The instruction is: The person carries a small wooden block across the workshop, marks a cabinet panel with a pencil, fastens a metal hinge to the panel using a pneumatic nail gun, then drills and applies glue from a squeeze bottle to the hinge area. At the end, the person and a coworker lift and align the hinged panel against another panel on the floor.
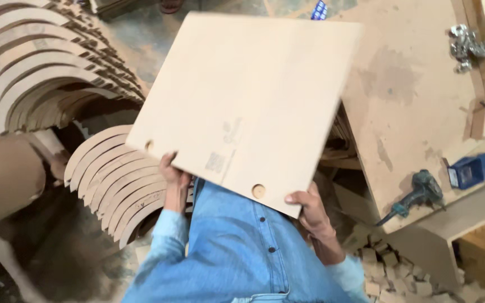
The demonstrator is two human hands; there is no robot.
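Observation:
A large, flat, pale fibreboard panel is held up in front of my chest, tilted, with a round hole near each lower corner. My left hand grips its lower left edge from beneath. My right hand holds the lower right corner, thumb on the face beside the round hole. My blue shirt sleeves and front show below the panel.
Stacks of curved fibreboard arches stand on the left, with more arches just below the panel. A workbench on the right carries a green power drill, a blue box and metal fittings. Small wood offcuts lie on the floor.

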